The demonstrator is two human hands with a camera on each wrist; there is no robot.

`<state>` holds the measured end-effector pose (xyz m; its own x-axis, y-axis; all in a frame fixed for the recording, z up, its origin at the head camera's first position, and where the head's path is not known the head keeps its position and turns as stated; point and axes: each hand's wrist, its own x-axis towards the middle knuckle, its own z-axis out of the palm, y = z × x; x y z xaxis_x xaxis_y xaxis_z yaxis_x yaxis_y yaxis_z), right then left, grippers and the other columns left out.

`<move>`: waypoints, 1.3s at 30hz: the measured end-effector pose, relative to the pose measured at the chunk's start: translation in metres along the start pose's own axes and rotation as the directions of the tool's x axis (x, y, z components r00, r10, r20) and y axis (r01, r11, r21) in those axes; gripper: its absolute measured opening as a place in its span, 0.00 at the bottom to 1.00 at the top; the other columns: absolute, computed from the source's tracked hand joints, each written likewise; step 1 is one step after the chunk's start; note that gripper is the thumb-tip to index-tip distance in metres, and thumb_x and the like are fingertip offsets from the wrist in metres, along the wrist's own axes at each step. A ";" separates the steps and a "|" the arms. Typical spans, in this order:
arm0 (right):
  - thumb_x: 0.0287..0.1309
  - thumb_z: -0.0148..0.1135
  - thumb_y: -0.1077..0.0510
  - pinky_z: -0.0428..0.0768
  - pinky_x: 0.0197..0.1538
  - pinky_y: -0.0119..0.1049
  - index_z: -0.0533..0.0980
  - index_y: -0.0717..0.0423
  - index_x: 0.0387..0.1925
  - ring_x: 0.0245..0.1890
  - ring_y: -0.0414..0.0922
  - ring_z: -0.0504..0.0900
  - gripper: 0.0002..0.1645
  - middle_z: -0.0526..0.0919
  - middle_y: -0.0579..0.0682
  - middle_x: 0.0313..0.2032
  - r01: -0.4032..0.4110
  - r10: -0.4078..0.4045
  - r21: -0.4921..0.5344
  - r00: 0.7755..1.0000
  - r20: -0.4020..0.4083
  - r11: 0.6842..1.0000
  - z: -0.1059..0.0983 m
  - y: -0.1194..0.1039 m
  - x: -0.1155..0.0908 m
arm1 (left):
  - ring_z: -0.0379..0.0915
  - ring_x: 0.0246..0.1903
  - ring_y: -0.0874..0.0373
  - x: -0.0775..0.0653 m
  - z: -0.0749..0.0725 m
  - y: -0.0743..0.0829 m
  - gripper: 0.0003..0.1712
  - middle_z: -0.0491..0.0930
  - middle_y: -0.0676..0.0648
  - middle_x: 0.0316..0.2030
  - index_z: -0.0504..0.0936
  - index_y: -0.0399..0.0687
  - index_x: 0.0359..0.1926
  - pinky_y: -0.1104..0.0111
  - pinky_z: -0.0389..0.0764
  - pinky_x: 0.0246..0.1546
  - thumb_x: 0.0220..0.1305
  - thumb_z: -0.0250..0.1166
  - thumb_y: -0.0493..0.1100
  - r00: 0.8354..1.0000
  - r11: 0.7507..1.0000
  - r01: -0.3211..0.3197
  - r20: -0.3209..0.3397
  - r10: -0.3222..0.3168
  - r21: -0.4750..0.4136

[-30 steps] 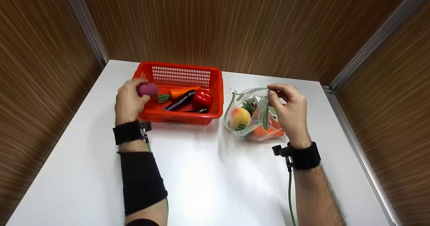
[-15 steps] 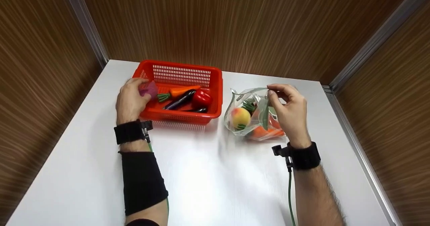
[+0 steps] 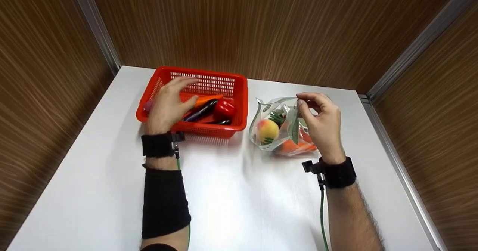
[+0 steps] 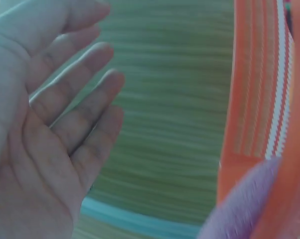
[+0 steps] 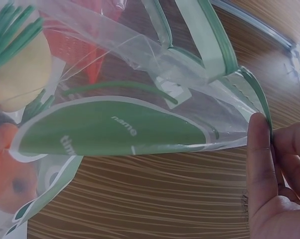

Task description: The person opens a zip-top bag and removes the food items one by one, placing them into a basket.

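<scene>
My left hand is over the left part of a red plastic basket, fingers spread and holding nothing. A rounded purple vegetable lies at the basket's left end, partly hidden by the hand. Beside it in the basket are an orange carrot, a dark eggplant, a red bell pepper and another dark glossy vegetable. My right hand pinches the green zip edge of a clear zip bag between thumb and fingers. The bag's mouth gapes, and a peach shows inside.
Orange carrots and green leafy tops also show through the bag. Basket and bag stand side by side on a white table. Wood-grain panels enclose the back and both sides. A green cable runs from the right wrist.
My left hand has let go of the purple vegetable, now at the basket's left end, and moved right with fingers opened. The right hand and bag have stayed put.
</scene>
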<state>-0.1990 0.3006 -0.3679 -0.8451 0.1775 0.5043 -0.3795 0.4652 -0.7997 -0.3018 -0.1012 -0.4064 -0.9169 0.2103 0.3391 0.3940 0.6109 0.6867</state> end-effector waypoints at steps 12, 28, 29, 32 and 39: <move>0.81 0.68 0.70 0.95 0.49 0.29 0.90 0.71 0.58 0.48 0.33 0.93 0.12 0.89 0.55 0.51 -0.016 0.016 0.020 1.000 -0.001 1.000 0.000 -0.001 0.001 | 0.79 0.81 0.50 0.004 0.028 0.051 0.35 0.84 0.49 0.79 0.83 0.59 0.82 0.52 0.81 0.85 0.79 0.80 0.47 0.965 0.970 -0.235 0.106 0.240 -0.059; 0.80 0.69 0.70 0.94 0.49 0.26 0.91 0.69 0.57 0.48 0.31 0.92 0.12 0.90 0.60 0.52 -0.007 0.007 0.021 1.000 0.001 1.000 0.005 -0.002 0.000 | 0.83 0.77 0.50 0.000 0.069 0.100 0.29 0.90 0.49 0.72 0.89 0.54 0.75 0.55 0.81 0.84 0.78 0.81 0.48 0.866 0.881 -0.473 0.169 0.470 -0.022; 0.80 0.69 0.70 0.94 0.49 0.27 0.91 0.69 0.57 0.48 0.31 0.93 0.12 0.91 0.60 0.52 -0.006 0.006 0.023 1.000 0.001 1.000 0.005 -0.002 0.000 | 0.83 0.77 0.51 0.000 0.072 0.103 0.29 0.90 0.50 0.72 0.89 0.54 0.75 0.55 0.82 0.83 0.78 0.81 0.48 0.862 0.878 -0.479 0.179 0.474 -0.020; 0.80 0.69 0.70 0.95 0.49 0.27 0.91 0.69 0.57 0.49 0.30 0.93 0.12 0.91 0.61 0.52 -0.005 0.005 0.025 1.000 0.004 1.000 0.006 -0.003 0.000 | 0.85 0.75 0.52 -0.001 0.081 0.109 0.28 0.91 0.51 0.71 0.90 0.54 0.74 0.56 0.84 0.80 0.78 0.81 0.48 0.846 0.868 -0.495 0.212 0.490 -0.032; 0.80 0.69 0.69 0.94 0.50 0.24 0.91 0.67 0.57 0.52 0.30 0.92 0.12 0.91 0.63 0.54 0.001 -0.001 0.012 1.000 0.021 1.000 0.007 -0.004 -0.002 | 0.87 0.72 0.53 0.001 0.103 0.116 0.23 0.92 0.51 0.68 0.91 0.54 0.71 0.58 0.85 0.79 0.80 0.78 0.45 0.812 0.870 -0.492 0.337 0.477 -0.045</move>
<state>-0.1986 0.2921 -0.3677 -0.8524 0.1589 0.4981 -0.3845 0.4549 -0.8032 -0.2631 0.0486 -0.3925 -0.5778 0.7193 0.3856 0.7963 0.3934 0.4595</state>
